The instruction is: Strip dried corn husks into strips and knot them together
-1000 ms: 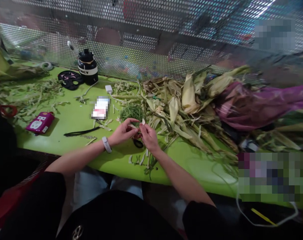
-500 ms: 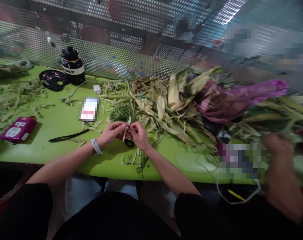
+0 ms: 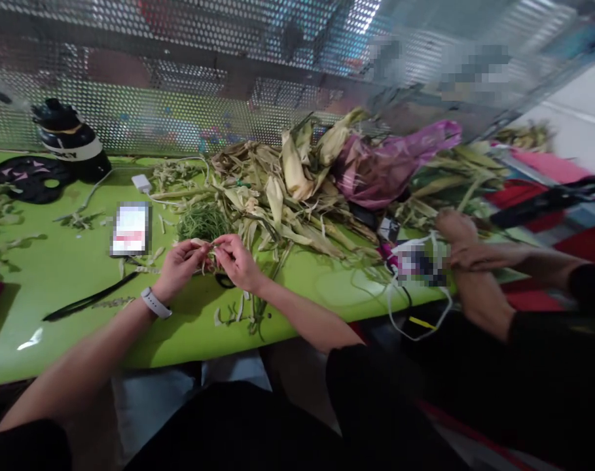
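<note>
My left hand (image 3: 180,267) and my right hand (image 3: 236,260) meet over the green table (image 3: 61,281), each pinching an end of a thin strip of corn husk (image 3: 205,244) between the fingertips. A pale watch band sits on my left wrist. Just behind the hands lies a small heap of fine green fibres (image 3: 201,221). A large pile of corn husks (image 3: 282,190) spreads behind and to the right. Short husk scraps (image 3: 241,315) lie at the table's near edge below my right hand.
A phone (image 3: 130,229) lies left of the hands, a black strap (image 3: 88,299) nearer the edge. A black jar (image 3: 71,140) and black lid (image 3: 29,178) stand at the back left. A purple bag (image 3: 390,163) rests on the husks. Another person's hands (image 3: 459,248) work at right.
The view has swung right, so the table items shifted left and another person's arms came into view. My hands stay together on the husk strip.
</note>
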Demonstrator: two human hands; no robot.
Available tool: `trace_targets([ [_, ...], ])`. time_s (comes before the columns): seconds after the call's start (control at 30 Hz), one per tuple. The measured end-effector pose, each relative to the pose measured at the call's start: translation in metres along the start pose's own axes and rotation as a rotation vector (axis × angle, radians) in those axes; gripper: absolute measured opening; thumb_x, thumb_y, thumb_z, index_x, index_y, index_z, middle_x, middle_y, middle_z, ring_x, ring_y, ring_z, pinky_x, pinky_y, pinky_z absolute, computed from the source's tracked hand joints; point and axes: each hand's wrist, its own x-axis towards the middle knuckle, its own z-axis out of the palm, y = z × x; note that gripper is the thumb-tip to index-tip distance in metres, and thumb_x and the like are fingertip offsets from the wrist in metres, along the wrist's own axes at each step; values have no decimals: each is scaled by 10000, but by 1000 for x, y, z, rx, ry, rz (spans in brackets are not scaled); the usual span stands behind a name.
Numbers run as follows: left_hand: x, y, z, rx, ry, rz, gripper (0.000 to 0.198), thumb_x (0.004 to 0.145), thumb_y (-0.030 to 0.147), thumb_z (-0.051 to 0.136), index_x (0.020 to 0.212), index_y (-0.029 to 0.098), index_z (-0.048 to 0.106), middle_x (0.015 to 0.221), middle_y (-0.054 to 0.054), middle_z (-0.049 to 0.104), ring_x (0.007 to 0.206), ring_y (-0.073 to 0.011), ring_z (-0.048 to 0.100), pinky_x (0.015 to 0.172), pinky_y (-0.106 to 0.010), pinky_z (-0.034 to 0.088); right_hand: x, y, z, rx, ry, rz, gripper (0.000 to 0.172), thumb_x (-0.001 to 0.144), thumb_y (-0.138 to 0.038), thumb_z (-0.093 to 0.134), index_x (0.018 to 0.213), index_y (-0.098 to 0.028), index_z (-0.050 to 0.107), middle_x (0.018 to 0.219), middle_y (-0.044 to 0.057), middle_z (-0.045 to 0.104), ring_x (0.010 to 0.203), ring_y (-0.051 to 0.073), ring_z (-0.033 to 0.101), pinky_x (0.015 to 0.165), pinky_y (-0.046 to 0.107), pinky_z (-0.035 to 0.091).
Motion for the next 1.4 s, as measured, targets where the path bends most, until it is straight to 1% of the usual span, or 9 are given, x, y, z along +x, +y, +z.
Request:
trace_targets([
  [0.2,1,16,-6,85,-131,-16,254,790,392,742,819,151,668,640,-2,651,513,-102,581,536,-229,487,9,-12,-24,-24,-89,35,272,951,-421,490,1123,-210,505,636,-51,550,527,107,502,546,249,412],
  [0.33,1,21,-10,172,-92,31,256,838,413,692,798,161,679,665,-10,658,477,-91,548,488,-225,462,28,-6,-69,6,81,99,228,960,-393,455,1066,-222,561,714,-20,604,608,121,568,589,254,468],
  [0.43,2,20,-11,242,-53,45,310,896,448,610,810,164,700,537,5,595,434,-97,518,455,-225,428,38,1,-101,-240,129,175,130,895,-243,535,974,-193,625,803,7,639,706,136,590,699,278,477],
  [0.57,3,19,-9,338,-54,82,341,922,456,569,800,167,701,470,12,575,413,-106,524,469,-232,425,43,-7,-121,-724,22,189,237,861,-95,490,949,-175,696,1020,64,660,837,163,590,767,301,422],
  [0.77,5,22,-5,396,1,66,390,914,489,563,802,147,712,462,11,546,421,-96,503,460,-212,418,38,-25,-121,-830,-332,169,287,860,-58,517,1013,-194,717,1091,68,654,911,168,589,754,286,388],
  [0.93,7,20,-3,363,43,-2,410,888,523,579,793,146,709,449,19,509,398,-91,462,411,-202,378,27,-18,-100,-807,-490,162,161,880,-262,620,972,-171,716,1034,77,659,879,169,589,677,265,368],
  [1.03,7,20,-4,378,82,-2,425,884,537,573,777,146,700,453,19,495,403,-91,452,406,-202,371,28,-11,-92,-843,-430,176,216,892,-354,618,952,-163,699,1007,83,661,843,172,590,637,263,357],
  [1.2,13,16,-14,406,217,117,405,908,525,540,839,155,688,563,29,461,496,-96,466,477,-216,404,48,-5,-101,-950,-208,209,182,938,-231,530,943,-150,694,1036,101,650,838,170,615,686,280,418],
  [1.4,21,6,-26,520,273,198,350,928,482,522,958,173,684,708,-7,554,651,-131,508,583,-245,407,80,6,-83,-1066,-152,174,250,945,-209,468,976,-165,712,1102,122,657,979,229,625,779,322,480],
])
